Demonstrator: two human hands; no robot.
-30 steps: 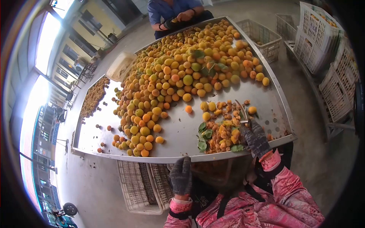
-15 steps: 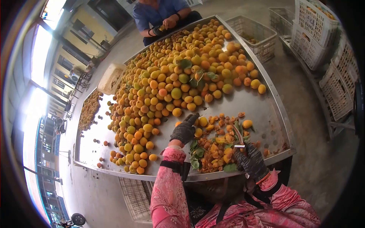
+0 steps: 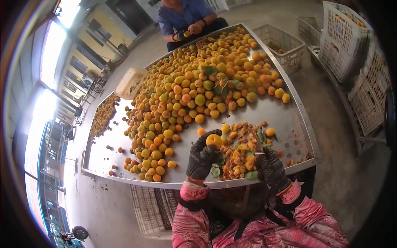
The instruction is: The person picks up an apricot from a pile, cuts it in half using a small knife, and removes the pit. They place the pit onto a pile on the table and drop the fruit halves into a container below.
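Held fruit: one round yellow-orange fruit is held at the fingers of the left hand, on the side that faces the right hand; its upper face is left exposed.
Left hand: a dark glove is worn, and the fingers are curled around the fruit, above the near part of the desk.
Right hand: a dark glove is worn here too; the fingers of the right hand are closed around a tool, whose metal collar is seen beyond the glove. The handle is hidden in the grip.
Gap: the fruit and the tool are held apart, with the cut pieces spread between the hands.
Near edge: green leaves are mixed among the cut pieces, close to the desk rim.
Whole fruit: a large heap is spread across the desk, beyond the left hand and to its left.
Far left: a pale tub is set beside the heap, and small brown pieces are gathered past it.
Far side: a person in a blue shirt is seated there.
Right side: plastic crates are stacked well apart from the desk.
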